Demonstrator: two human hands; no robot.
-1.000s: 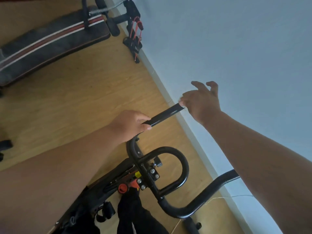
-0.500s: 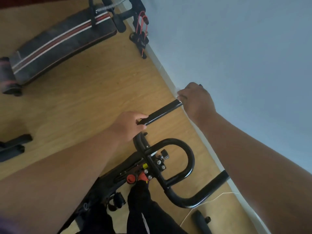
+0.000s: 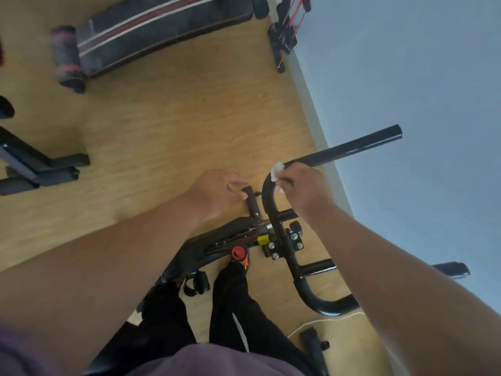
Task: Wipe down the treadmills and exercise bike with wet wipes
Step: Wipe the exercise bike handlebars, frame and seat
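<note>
The exercise bike's black handlebar (image 3: pixel 352 149) runs from its free end near the wall down to a bend, then along the clamp (image 3: pixel 284 244) to a lower curve. My right hand (image 3: pixel 305 188) grips the bar at the bend, with a crumpled white wet wipe (image 3: pixel 278 169) between fingers and tube. My left hand (image 3: pixel 217 192) hovers just left of the bar with fingers loosely curled and nothing in them. Its fingertips are next to a short black post (image 3: pixel 252 202) on the bike's frame.
A red knob (image 3: pixel 238 252) sits on the bike frame above my black-trousered legs (image 3: pixel 244 316). A padded sit-up bench (image 3: pixel 162 25) lies on the wooden floor at the back, and black frame feet (image 3: pixel 40 172) at the left. The blue-grey wall (image 3: pixel 406 77) is close on the right. A white cord (image 3: pixel 325 321) trails on the floor.
My right hand slid from the bar's far end down to the bend, taking the wipe with it. My left hand let go of the bar and pulled back to the left.
</note>
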